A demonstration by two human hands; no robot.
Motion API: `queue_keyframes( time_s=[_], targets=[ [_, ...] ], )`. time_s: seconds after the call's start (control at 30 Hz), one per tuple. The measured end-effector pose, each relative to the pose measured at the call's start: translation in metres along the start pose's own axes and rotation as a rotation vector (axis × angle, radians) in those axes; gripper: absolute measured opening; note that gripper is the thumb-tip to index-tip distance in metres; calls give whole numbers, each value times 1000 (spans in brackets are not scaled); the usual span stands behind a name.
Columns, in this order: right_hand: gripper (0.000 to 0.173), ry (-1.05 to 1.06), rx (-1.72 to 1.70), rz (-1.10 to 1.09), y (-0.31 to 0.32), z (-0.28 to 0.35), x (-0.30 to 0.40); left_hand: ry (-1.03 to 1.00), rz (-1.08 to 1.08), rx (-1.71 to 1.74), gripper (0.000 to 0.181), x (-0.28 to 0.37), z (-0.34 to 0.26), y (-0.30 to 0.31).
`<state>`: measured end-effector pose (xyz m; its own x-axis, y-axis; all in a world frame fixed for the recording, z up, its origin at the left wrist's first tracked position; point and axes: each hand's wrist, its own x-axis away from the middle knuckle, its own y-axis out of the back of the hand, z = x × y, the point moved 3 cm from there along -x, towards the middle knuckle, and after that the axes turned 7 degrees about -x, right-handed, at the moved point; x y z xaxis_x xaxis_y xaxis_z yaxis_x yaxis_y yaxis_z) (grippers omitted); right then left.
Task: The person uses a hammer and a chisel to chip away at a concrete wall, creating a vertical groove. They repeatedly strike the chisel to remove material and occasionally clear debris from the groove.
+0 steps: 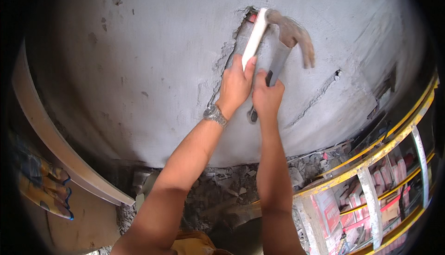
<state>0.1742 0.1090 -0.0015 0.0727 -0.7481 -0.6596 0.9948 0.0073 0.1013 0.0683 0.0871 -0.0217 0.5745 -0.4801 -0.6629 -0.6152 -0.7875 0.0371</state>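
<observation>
A grey wall (167,67) stands before me with a rough channel (227,56) chipped into it. My left hand (236,84), a metal watch on its wrist, grips the lower part of a white bar-like piece (255,37) lying tilted along the channel. My right hand (267,95) holds the handle of a claw hammer (288,34). The hammer's face is at the upper end of the white piece; blur hides whether they touch. Something red (251,17) shows in the hole at the channel's top. What the white piece is made of cannot be told.
A yellow ladder (368,164) lies at the right, with red-and-white packages (325,209) behind its rungs. Rubble (240,185) runs along the wall's foot. A long curved-looking board (52,129) and stained work gloves (45,189) are at the left. Another groove (314,98) cuts the wall.
</observation>
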Motion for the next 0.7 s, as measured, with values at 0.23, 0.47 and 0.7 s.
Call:
queue_keyframes(
  time_s=[0.23, 0.47, 0.7],
  targets=[
    [30, 248, -485, -79, 13, 2, 18, -46, -34, 4, 42, -4, -2, 0],
    [38, 30, -288, -28, 7, 8, 11, 13, -13, -33, 43, -8, 2, 13],
    [32, -167, -338, -32, 23, 2, 38, 75, 35, -65, 44, 17, 8, 11]
  ],
)
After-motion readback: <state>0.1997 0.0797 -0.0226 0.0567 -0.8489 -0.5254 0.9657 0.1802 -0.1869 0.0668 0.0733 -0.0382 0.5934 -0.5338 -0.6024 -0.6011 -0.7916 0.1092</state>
